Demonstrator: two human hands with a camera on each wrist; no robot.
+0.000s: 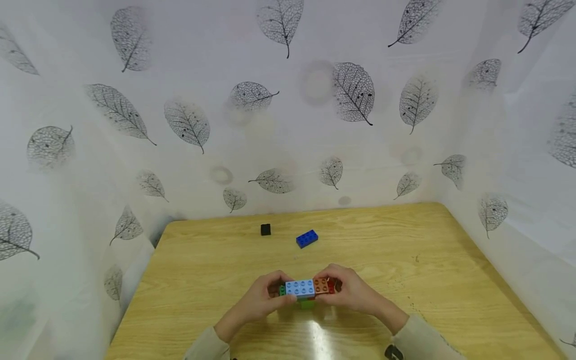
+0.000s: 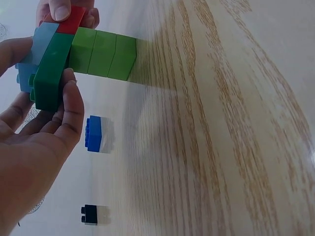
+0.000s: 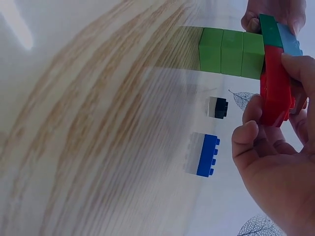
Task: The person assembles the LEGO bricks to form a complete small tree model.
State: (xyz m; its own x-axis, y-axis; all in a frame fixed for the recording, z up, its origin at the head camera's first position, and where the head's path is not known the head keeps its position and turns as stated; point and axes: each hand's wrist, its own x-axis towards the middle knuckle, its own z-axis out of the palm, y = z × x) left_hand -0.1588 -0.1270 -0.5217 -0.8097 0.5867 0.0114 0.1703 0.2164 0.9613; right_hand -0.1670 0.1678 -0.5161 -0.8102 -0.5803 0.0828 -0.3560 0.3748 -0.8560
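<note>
Both hands hold one T-shaped toy brick structure that stands on the table. Its post is a stack of three light green bricks (image 3: 231, 51). Across the top lie a dark green brick (image 2: 51, 73) and a red brick (image 3: 275, 88), end to end. Above them sit a light blue brick (image 1: 300, 289) and an orange-brown brick (image 1: 321, 285). My left hand (image 1: 263, 298) grips the left end, thumb on the light blue brick and fingers under the dark green one. My right hand (image 1: 351, 291) grips the right end, fingertips against the red brick.
Behind the structure, a loose blue brick (image 1: 307, 239) and a small black brick (image 1: 265, 229) lie on the wooden table (image 1: 202, 265). A white sheet with leaf prints (image 1: 288, 140) encloses the table's back and sides.
</note>
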